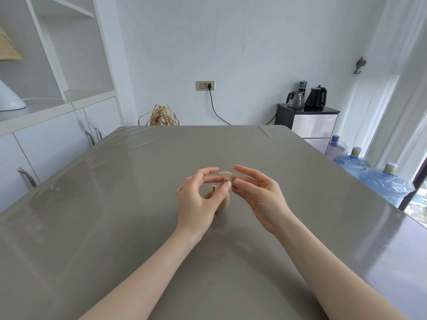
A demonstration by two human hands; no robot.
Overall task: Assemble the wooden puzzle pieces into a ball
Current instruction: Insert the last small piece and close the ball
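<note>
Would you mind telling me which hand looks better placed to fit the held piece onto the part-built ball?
Probably the left hand: it pinches the piece and sits right over the ball on the table. The right hand also pinches it but is off to the side.

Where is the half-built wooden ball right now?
In the head view, the half-built ball sits on the grey table mid-frame, partly hidden behind the left hand.

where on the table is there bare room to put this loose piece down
Bare table lies right of the right hand, toward the water bottles; also left of the left hand, and far side toward the wall socket. Crowded only mid-table: both hands pinch the loose piece above the part-built ball.
</note>
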